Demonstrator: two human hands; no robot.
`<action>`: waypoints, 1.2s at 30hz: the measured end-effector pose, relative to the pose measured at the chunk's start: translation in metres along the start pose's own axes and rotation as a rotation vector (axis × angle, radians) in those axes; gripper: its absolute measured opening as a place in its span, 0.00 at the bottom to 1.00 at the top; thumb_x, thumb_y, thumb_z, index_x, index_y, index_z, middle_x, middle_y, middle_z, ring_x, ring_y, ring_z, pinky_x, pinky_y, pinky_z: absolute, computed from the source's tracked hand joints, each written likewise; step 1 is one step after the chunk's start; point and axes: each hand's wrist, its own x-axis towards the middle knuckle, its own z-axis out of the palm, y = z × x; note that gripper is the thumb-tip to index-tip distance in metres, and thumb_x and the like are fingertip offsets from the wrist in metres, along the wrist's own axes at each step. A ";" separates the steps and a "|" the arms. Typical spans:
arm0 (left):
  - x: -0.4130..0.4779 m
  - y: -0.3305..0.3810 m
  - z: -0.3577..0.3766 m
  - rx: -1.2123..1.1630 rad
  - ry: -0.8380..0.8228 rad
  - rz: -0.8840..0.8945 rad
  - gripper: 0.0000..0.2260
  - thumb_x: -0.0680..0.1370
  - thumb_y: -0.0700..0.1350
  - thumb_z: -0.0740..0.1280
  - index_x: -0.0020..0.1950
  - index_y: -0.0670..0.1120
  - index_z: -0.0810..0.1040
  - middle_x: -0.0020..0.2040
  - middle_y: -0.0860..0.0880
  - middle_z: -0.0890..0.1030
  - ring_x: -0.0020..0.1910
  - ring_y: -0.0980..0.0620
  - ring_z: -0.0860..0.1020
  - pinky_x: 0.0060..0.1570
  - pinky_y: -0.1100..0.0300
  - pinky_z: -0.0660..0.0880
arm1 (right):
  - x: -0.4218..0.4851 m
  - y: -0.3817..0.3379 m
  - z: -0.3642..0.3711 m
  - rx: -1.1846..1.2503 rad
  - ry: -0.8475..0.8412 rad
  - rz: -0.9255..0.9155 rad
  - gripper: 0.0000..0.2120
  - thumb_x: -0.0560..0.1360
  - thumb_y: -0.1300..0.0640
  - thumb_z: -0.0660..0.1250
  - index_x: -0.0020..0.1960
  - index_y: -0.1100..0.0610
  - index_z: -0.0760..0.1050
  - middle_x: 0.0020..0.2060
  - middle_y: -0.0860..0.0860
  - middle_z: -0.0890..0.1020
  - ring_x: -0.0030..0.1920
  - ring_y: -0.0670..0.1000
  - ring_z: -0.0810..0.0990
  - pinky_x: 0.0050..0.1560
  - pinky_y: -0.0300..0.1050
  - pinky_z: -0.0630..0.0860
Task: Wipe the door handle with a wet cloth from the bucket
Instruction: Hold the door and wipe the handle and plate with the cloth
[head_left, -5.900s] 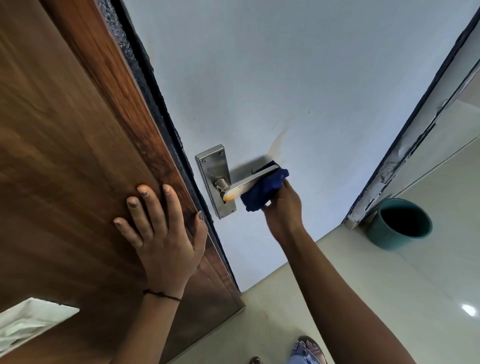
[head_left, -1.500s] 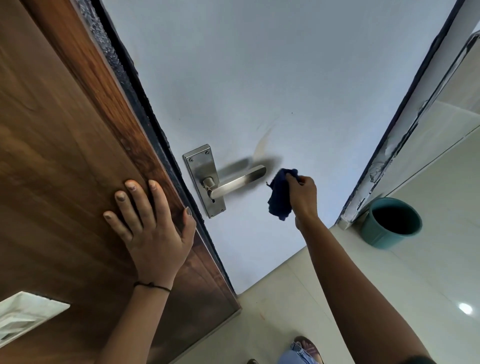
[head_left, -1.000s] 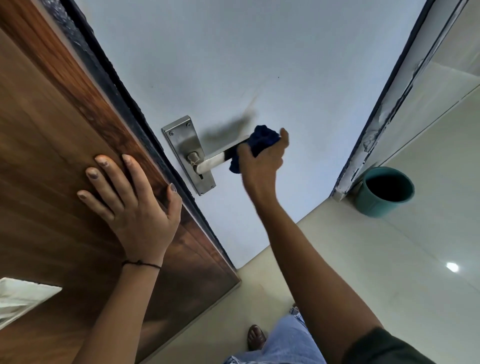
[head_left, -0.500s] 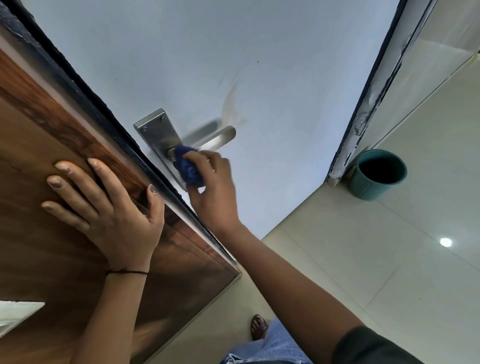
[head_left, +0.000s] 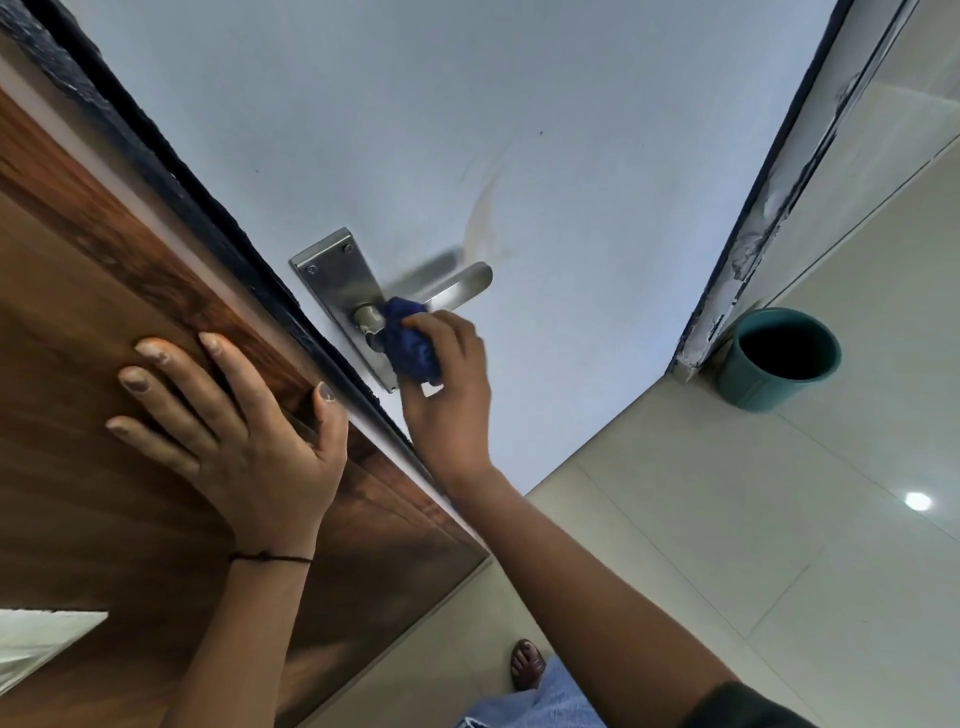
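A steel lever door handle (head_left: 457, 286) juts from a steel backplate (head_left: 337, 280) on the pale grey door face (head_left: 519, 130). My right hand (head_left: 452, 395) grips a bunched dark blue cloth (head_left: 408, 345) and presses it against the lower backplate, just beside the handle's round hub. The lever's outer end is uncovered. My left hand (head_left: 228, 426) lies flat with fingers spread on the brown wooden door face (head_left: 104, 312), holding nothing. A teal bucket (head_left: 776, 358) stands on the floor at the right, by the door frame.
The door's dark edge (head_left: 208, 218) runs diagonally between both hands. A chipped white door frame (head_left: 769, 197) rises at the right. Pale floor tiles (head_left: 727, 519) spread below. My sandalled foot (head_left: 527, 662) and jeans show at the bottom.
My right hand carried the cloth from the lever's outer end inward to the hub, and now it sits slightly lower on the backplate. My left hand stays flat on the wood.
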 end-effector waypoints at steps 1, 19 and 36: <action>0.000 0.000 0.000 0.002 0.001 0.001 0.37 0.78 0.53 0.61 0.79 0.43 0.45 0.70 0.26 0.62 0.69 0.27 0.57 0.63 0.26 0.55 | 0.009 0.002 -0.006 0.047 0.055 0.058 0.20 0.67 0.69 0.70 0.57 0.57 0.76 0.55 0.53 0.78 0.55 0.53 0.76 0.53 0.34 0.71; 0.003 0.007 -0.004 0.048 -0.029 -0.024 0.34 0.77 0.52 0.61 0.76 0.35 0.53 0.69 0.23 0.63 0.67 0.25 0.57 0.62 0.25 0.54 | 0.031 0.013 -0.022 1.038 -0.246 0.924 0.19 0.72 0.75 0.64 0.56 0.54 0.71 0.53 0.54 0.78 0.47 0.57 0.81 0.48 0.55 0.83; 0.003 0.277 0.002 -1.393 -1.077 -0.305 0.24 0.76 0.53 0.65 0.72 0.52 0.69 0.72 0.57 0.71 0.72 0.60 0.67 0.69 0.62 0.66 | 0.095 0.051 -0.304 0.214 -0.262 0.642 0.31 0.63 0.66 0.77 0.62 0.48 0.74 0.52 0.51 0.86 0.52 0.52 0.84 0.48 0.43 0.81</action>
